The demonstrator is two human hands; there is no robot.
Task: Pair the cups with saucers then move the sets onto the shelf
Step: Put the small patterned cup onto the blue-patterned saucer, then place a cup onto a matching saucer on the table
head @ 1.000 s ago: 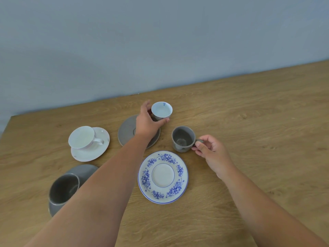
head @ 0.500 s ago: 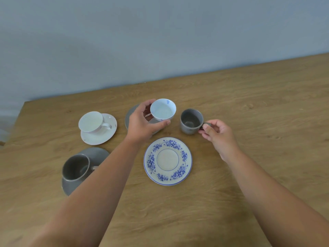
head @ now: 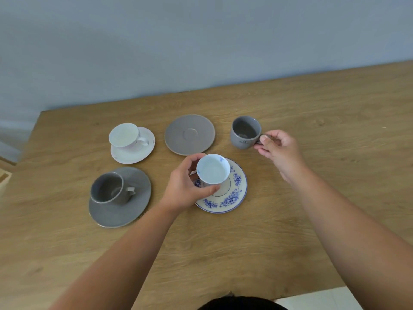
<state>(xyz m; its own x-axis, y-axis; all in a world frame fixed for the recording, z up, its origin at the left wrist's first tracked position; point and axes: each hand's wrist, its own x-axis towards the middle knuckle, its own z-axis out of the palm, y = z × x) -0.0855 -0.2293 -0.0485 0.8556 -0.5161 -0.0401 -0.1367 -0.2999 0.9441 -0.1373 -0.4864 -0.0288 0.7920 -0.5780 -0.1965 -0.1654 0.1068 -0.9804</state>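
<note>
We held the blue-and-white cup (head: 213, 168) in our left hand (head: 186, 186), fingers curled round its side, over the flowered saucer (head: 234, 193) on the desk (head: 223, 253). Our right hand (head: 280, 151) pinched the handle of the grey cup (head: 245, 132), which stood just right of the bare grey saucer (head: 190, 134).

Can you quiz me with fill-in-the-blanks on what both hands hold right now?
The left hand holds the white cup over the ____-flowered saucer.
The right hand pinches the grey cup by its ____.
The bare grey saucer carries ____ cups.

Missing words: blue; handle; no
</note>
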